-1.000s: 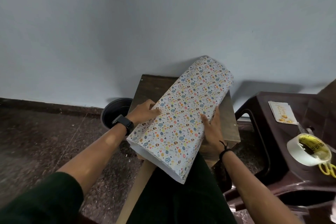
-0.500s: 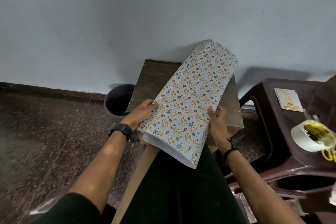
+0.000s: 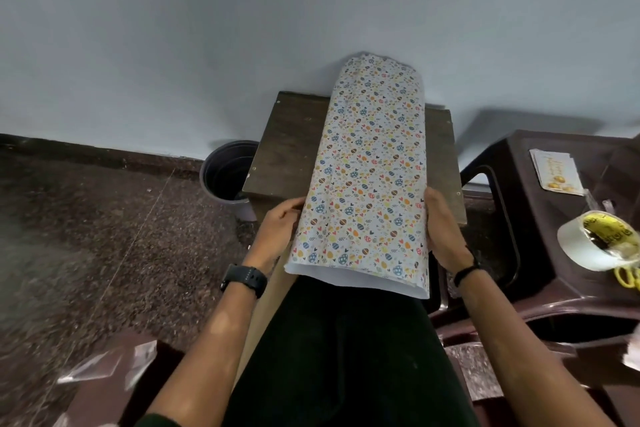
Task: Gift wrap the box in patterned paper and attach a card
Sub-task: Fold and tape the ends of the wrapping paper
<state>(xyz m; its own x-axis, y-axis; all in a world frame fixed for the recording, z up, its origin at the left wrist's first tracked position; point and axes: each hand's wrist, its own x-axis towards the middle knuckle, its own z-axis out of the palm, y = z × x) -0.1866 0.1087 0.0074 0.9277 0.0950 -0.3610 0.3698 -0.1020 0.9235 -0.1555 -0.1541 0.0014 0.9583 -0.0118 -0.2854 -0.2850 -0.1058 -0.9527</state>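
Observation:
A long bundle of white patterned wrapping paper (image 3: pixel 370 170) lies lengthwise over the small dark wooden table (image 3: pixel 287 146), its near end hanging above my lap and its far end against the wall. Whatever is inside the paper is hidden. My left hand (image 3: pixel 278 229) holds the bundle's left side near the front. On the opposite side my right hand (image 3: pixel 443 232) holds it, fingers along the edge. A card (image 3: pixel 556 173) with gold print lies on the brown plastic stool (image 3: pixel 519 184) to the right.
A roll of clear tape (image 3: pixel 595 239) and yellow scissor handles (image 3: pixel 627 276) sit on the stool's near right part. A dark bin (image 3: pixel 227 172) stands on the speckled floor left of the table. Clear plastic wrappers (image 3: pixel 107 364) lie at lower left.
The bundle has swung from a diagonal lie to straight along the table, pointing at the wall. Both hands slid toward its near end, and the view tilted down.

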